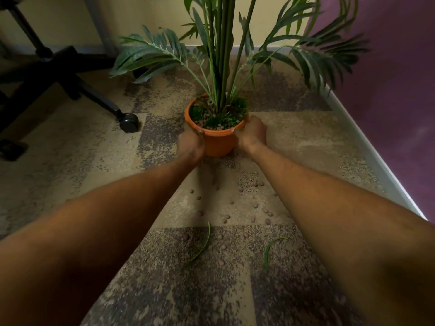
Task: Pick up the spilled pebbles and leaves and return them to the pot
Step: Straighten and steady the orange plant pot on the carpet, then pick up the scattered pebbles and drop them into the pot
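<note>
Both bare forearms stretch out ahead and angle in toward each other. The left hand [190, 143] clasps the left side of the round orange plastic pot [220, 143], thumb up at the rim. The right hand [252, 134] clasps the opposite side, thumb at the rim too. Fingers curl round behind, mostly hidden.

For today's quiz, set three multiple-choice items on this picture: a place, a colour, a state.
1. The spilled pebbles lie: A) on a chair B) on the carpet, nearer the person than the pot C) in a box
2. The pot is: A) orange B) white C) blue
3. The left hand and right hand: A) hang empty B) hold the pot C) pick up leaves
1 B: they dot the carpet on its near side. 2 A: its wall is orange. 3 B: both clasp its sides.
</note>
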Motion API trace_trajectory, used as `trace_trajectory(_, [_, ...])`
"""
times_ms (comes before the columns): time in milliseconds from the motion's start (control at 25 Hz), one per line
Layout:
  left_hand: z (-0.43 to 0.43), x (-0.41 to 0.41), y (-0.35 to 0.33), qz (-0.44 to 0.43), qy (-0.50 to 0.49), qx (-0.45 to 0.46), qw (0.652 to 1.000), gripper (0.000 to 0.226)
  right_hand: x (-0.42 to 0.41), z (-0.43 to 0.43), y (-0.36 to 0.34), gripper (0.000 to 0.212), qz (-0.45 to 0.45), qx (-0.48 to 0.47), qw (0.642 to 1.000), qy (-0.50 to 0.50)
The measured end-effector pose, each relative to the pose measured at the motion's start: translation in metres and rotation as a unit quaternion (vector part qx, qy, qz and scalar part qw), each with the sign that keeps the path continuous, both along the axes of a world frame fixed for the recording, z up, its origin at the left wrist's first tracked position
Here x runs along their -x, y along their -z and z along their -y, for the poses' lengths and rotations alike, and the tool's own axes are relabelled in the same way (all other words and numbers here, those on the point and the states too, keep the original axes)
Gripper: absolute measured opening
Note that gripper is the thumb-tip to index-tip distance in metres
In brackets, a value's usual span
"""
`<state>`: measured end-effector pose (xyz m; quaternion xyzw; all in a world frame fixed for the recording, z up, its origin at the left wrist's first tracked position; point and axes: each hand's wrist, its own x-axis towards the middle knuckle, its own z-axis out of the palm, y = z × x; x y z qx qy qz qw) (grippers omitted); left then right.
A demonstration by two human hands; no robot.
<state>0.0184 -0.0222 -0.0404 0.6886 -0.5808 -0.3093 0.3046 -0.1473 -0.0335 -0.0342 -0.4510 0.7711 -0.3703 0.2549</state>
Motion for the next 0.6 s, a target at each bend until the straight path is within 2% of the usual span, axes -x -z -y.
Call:
trace_trajectory(80, [-0.011, -0.007, 0.008, 0.040, 0.055, 0.030, 0.997, 0.057, -0.003, -0.020, 0.003, 0.050, -0.034, 0.020, 0.998, -0.046])
trace_trajectory(200, [-0.022, -0.017, 0.020, 0.111, 0.100, 0.037, 0.988, 0.059, -0.013, -0.052, 0.012, 0.053, -0.144, -0.009, 0.986, -0.087])
trace_trajectory(360, [-0.045, -0.027, 0.039, 0.235, 0.143, -0.023, 0.961, 0.062, -0.024, -0.090, 0.029, 0.050, -0.281, -0.046, 0.933, -0.220])
trace_trajectory(480, [-0.062, -0.033, 0.051, 0.279, 0.185, -0.053, 0.941, 0.064, -0.028, -0.104, 0.039, 0.052, -0.333, -0.060, 0.897, -0.283])
trace_trajectory(600, [-0.076, -0.036, 0.063, 0.301, 0.217, -0.080, 0.925, 0.063, -0.036, -0.112, 0.047, 0.058, -0.340, -0.073, 0.881, -0.320])
